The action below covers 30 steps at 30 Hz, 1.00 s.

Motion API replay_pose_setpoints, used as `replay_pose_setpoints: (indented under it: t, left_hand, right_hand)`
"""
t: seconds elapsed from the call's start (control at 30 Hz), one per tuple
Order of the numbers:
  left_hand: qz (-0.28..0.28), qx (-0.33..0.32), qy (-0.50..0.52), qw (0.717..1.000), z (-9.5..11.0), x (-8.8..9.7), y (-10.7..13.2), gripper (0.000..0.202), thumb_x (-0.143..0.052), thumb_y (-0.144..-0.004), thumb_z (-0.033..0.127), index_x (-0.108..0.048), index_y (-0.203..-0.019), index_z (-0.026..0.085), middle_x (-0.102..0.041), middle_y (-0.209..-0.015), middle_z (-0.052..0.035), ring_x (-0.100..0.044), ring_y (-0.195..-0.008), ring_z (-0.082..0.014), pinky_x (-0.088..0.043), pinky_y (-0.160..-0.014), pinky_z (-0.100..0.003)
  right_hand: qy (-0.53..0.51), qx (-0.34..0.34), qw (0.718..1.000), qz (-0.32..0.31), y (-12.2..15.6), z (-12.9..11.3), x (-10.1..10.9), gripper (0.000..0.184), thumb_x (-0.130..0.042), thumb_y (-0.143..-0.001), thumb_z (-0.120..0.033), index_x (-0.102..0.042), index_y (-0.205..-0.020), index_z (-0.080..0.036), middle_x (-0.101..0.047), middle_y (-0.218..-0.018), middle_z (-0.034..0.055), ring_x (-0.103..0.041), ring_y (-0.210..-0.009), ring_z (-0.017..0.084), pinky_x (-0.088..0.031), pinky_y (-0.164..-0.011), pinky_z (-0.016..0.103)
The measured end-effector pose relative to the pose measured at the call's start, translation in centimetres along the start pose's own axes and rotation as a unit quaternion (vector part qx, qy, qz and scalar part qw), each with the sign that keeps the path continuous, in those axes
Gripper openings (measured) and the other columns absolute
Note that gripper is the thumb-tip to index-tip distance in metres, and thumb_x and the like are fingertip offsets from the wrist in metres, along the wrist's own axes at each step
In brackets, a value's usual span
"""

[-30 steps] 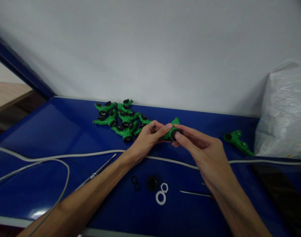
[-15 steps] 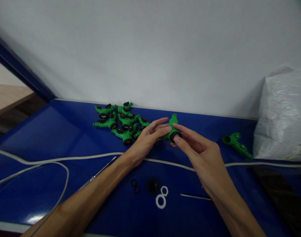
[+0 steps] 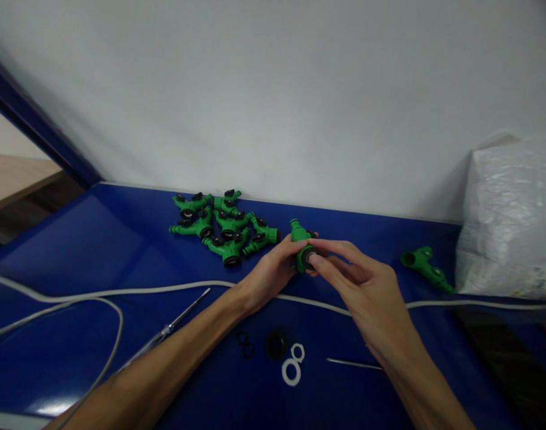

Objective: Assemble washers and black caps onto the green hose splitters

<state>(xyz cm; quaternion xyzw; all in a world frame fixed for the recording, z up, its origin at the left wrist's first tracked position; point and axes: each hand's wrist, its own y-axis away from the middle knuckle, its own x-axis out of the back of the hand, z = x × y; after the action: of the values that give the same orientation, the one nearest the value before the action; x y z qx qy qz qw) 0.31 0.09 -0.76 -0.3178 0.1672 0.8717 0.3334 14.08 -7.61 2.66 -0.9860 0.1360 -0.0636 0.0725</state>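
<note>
A green hose splitter [image 3: 301, 236] with a black ring at its opening is held between my two hands above the blue table. My left hand [image 3: 275, 264] is closed round its body from the left. From the right, my right hand [image 3: 360, 269] grips the ringed end, its thumb pressed at the opening and its index finger over the top. The splitter's far side is partly hidden by my fingers. Just left of my hands lies a cluster of similar green splitters [image 3: 231, 224] with black valve knobs.
White rings [image 3: 291, 372], small black rings [image 3: 244, 344] and a dark round part [image 3: 276, 344] lie in front. A screwdriver [image 3: 169, 327] is beside my left forearm, a metal rod [image 3: 353, 363] near the right. A green fitting [image 3: 427, 267], plastic bag [image 3: 508, 221] and white cable [image 3: 156, 290] are also here.
The splitter has turned in my hands and come slightly left, its ringed opening now facing me more. My left fingers have gone from stretched out to wrapped round it.
</note>
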Motion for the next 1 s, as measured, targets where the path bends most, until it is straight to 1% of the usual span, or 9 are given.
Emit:
replay_pose_setpoints:
  t: [0.1,0.23,0.33,0.47,0.57,0.7,0.87,0.93,1.0]
  left_hand:
    - [0.016,0.004,0.027,1.000,0.05,-0.24,0.20,0.024,-0.076,-0.083,0.034,-0.068,-0.098,0.017,-0.065,-0.102,-0.0045,-0.059,-0.100,-0.0185,-0.047,-0.092,-0.029]
    - [0.033,-0.005,0.043,0.999,0.09,-0.27,0.29,0.020,-0.076,-0.083,0.028,-0.065,-0.095,0.015,-0.062,-0.100,-0.0036,-0.057,-0.100,-0.0169,-0.047,-0.095,-0.029]
    - [0.025,-0.006,0.040,0.999,0.04,-0.28,0.28,0.025,-0.079,-0.084,0.033,-0.065,-0.094,0.015,-0.060,-0.096,-0.0030,-0.057,-0.096,-0.0167,-0.048,-0.091,-0.029]
    - [0.021,-0.013,0.034,0.999,0.01,-0.33,0.26,0.036,-0.088,-0.077,0.039,-0.065,-0.088,0.014,-0.061,-0.092,-0.0027,-0.057,-0.093,-0.0160,-0.048,-0.090,-0.028]
    - [0.024,-0.016,0.028,0.999,-0.08,-0.31,0.14,0.040,-0.090,-0.074,0.041,-0.067,-0.091,0.013,-0.063,-0.093,-0.0032,-0.059,-0.094,-0.0160,-0.047,-0.091,-0.027]
    - [0.023,-0.019,0.015,0.999,-0.31,-0.06,-0.04,0.039,-0.089,-0.077,0.042,-0.070,-0.096,0.013,-0.068,-0.100,-0.0066,-0.061,-0.102,-0.0201,-0.047,-0.096,-0.030]
    - [0.043,-0.009,0.024,0.999,-0.54,0.19,-0.06,0.033,-0.086,-0.081,0.034,-0.071,-0.102,0.013,-0.071,-0.110,-0.0102,-0.062,-0.120,-0.0253,-0.043,-0.108,-0.035]
    - [0.051,-0.008,0.029,0.998,-0.57,0.19,-0.07,0.032,-0.086,-0.082,0.033,-0.071,-0.102,0.013,-0.072,-0.112,-0.0105,-0.061,-0.123,-0.0260,-0.042,-0.110,-0.036]
    - [0.052,-0.012,0.031,0.998,-0.53,0.11,-0.07,0.033,-0.087,-0.080,0.033,-0.071,-0.102,0.013,-0.072,-0.111,-0.0099,-0.061,-0.122,-0.0253,-0.043,-0.110,-0.034]
  right_hand:
    - [0.002,0.004,1.000,0.013,0.04,0.34,-0.07,0.020,-0.083,-0.084,-0.033,-0.084,-0.103,-0.027,-0.076,-0.109,0.0041,-0.075,-0.085,0.016,-0.064,-0.081,0.028]
    - [-0.001,0.018,1.000,0.018,0.04,0.48,-0.09,0.016,-0.084,-0.083,-0.030,-0.085,-0.099,-0.030,-0.071,-0.111,0.0021,-0.073,-0.078,0.012,-0.062,-0.077,0.025]
    - [0.006,0.016,1.000,0.011,0.07,0.38,-0.06,0.016,-0.084,-0.083,-0.028,-0.085,-0.099,-0.031,-0.070,-0.110,0.0013,-0.072,-0.078,0.010,-0.061,-0.076,0.024]
    - [0.007,0.007,1.000,0.009,0.06,0.34,0.11,0.016,-0.085,-0.082,-0.029,-0.085,-0.098,-0.030,-0.070,-0.108,0.0012,-0.071,-0.076,0.010,-0.060,-0.076,0.023]
    - [-0.003,0.006,1.000,0.009,0.03,0.41,0.23,0.015,-0.086,-0.081,-0.028,-0.085,-0.096,-0.029,-0.069,-0.106,0.0007,-0.071,-0.074,0.009,-0.060,-0.075,0.023]
    - [-0.007,0.010,1.000,0.005,0.03,0.62,0.29,0.013,-0.085,-0.081,-0.026,-0.084,-0.094,-0.027,-0.068,-0.103,0.0004,-0.070,-0.074,0.008,-0.059,-0.072,0.022]
    - [-0.008,0.022,1.000,0.004,-0.02,0.88,0.31,0.012,-0.083,-0.082,-0.024,-0.083,-0.094,-0.026,-0.069,-0.103,0.0010,-0.070,-0.076,0.009,-0.059,-0.073,0.022]
    - [-0.009,0.025,1.000,0.004,-0.05,0.92,0.27,0.012,-0.083,-0.082,-0.024,-0.083,-0.094,-0.025,-0.069,-0.102,0.0011,-0.070,-0.077,0.010,-0.059,-0.074,0.022]
    - [-0.009,0.027,1.000,0.007,-0.06,0.91,0.17,0.012,-0.083,-0.081,-0.023,-0.083,-0.093,-0.025,-0.069,-0.103,0.0012,-0.071,-0.079,0.010,-0.060,-0.075,0.022]
